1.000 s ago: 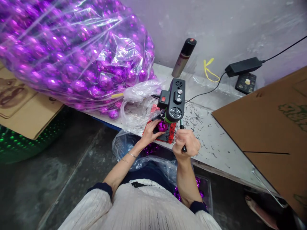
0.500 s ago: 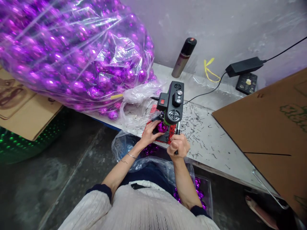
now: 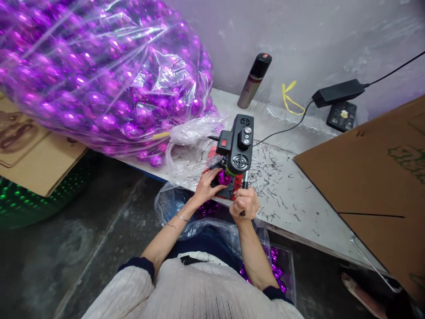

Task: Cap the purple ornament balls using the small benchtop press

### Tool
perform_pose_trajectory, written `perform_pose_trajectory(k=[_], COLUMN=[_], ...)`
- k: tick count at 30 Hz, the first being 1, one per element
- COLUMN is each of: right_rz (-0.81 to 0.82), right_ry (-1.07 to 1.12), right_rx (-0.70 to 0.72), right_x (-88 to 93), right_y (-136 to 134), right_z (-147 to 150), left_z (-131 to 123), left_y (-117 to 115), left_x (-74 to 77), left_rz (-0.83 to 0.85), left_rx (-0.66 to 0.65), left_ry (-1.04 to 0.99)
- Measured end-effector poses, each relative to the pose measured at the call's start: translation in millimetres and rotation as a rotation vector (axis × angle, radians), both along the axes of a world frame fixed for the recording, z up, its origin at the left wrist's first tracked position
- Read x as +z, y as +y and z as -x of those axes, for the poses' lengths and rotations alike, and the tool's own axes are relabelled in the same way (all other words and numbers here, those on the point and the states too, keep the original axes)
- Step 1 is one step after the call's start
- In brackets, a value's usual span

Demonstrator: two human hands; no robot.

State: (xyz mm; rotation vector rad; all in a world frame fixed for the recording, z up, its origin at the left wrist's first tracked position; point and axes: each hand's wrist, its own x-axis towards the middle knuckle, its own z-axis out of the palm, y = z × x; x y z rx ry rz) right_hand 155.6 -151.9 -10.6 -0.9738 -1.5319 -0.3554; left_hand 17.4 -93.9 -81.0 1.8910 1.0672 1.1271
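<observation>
A small black bench drill press (image 3: 241,144) with a red switch stands at the table's front edge. Under its head sits a shiny purple bauble (image 3: 224,177), and my left hand (image 3: 206,186) is closed round its left and near side, thumb and fingers against it. My right hand (image 3: 245,203) is wrapped in a fist around the black-gripped feed lever (image 3: 245,182) at the right of the machine. The machine head hides the top of the bauble, so whether a bit touches it cannot be seen.
A huge clear bag of purple baubles (image 3: 109,79) fills the back left. Small dark bits (image 3: 272,186) litter the table (image 3: 308,221). A spray can (image 3: 254,80), a power adapter (image 3: 339,93) and a large cardboard box (image 3: 372,177) stand behind and right. Below lies a tray (image 3: 289,261) with baubles.
My right hand and the lever have shifted very slightly left. My left hand stays on the bauble in the same place.
</observation>
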Motion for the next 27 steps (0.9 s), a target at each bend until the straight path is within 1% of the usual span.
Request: perform_pose_trajectory(k=[5,8,11,14,15,17,20,23,25,27], right_rz=[-0.032,-0.035,-0.041,-0.041,-0.038,-0.024,0.031,0.113,0.128,0.121], right_ry=[-0.004,-0.011,-0.058,-0.108,-0.092,-0.021,0.054,0.086,0.087,0.086], right_rx=[0.002,-0.029,-0.032,-0.005,-0.003,-0.016,-0.058,-0.066,-0.054,-0.033], right_x=[-2.5,-5.5,-8.6,-4.9,-0.6,13.6,44.5,71.3,79.8,80.9], right_y=[2,3,5,5,4,3,2,3,4,4], right_z=[1,0,0,0,1,3,4,3,2,1], left_z=[0,1,1,1,1,1,3,10,16,23], left_y=[1,2,2,3,4,4,3,-3,-11,-22], left_x=[-1.1,-3.3,-5.6,-5.6,-4.9,-2.5,1.0,0.1,-3.8,-8.4], left_rz=[-0.037,-0.081,-0.101,-0.097,-0.092,-0.086,-0.057,0.036,0.075,0.057], left_rx=[0.006,0.006,0.015,0.014,0.009,-0.001,-0.022,-0.06,-0.07,-0.05], left_ry=[0.011,0.019,0.039,0.048,0.044,0.021,-0.041,-0.104,-0.155,-0.206])
